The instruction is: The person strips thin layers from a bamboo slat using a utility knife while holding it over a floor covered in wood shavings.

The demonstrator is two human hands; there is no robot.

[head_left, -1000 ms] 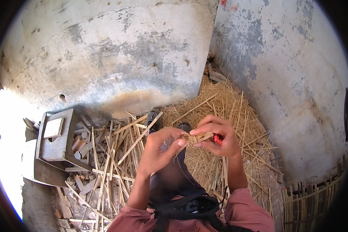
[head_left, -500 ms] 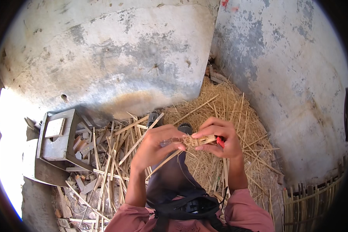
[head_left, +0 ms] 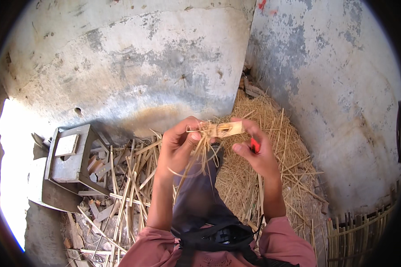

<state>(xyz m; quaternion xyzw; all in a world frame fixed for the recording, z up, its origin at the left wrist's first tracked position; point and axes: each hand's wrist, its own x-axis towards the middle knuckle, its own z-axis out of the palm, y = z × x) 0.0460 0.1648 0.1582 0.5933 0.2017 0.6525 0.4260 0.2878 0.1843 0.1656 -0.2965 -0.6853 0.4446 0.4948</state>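
My left hand (head_left: 177, 144) is closed in a pinch around one end of a short, flat bamboo piece (head_left: 232, 128). Thin, curling bamboo shavings (head_left: 199, 155) hang in a loose tuft from that gripped end, over my leg. The pale flat end points right, towards my right hand (head_left: 262, 153). There the index finger is raised beside the bamboo's tip and the thumb stands apart below it. A small red object (head_left: 255, 145) is tucked in the right palm; the fingers hide most of it, so its kind is unclear.
A heap of straw-like shavings (head_left: 254, 178) fills the corner between two peeling walls (head_left: 165, 58). Loose bamboo strips (head_left: 129, 178) and rubble lie at the left, beside a battered wooden box frame (head_left: 71, 155). Woven bamboo fencing (head_left: 356, 236) stands at the lower right.
Both hands have risen slightly away from me. My right thumb has let go of the bamboo piece and opened outward. The tuft of shavings now hangs in fuller view below my left fingers.
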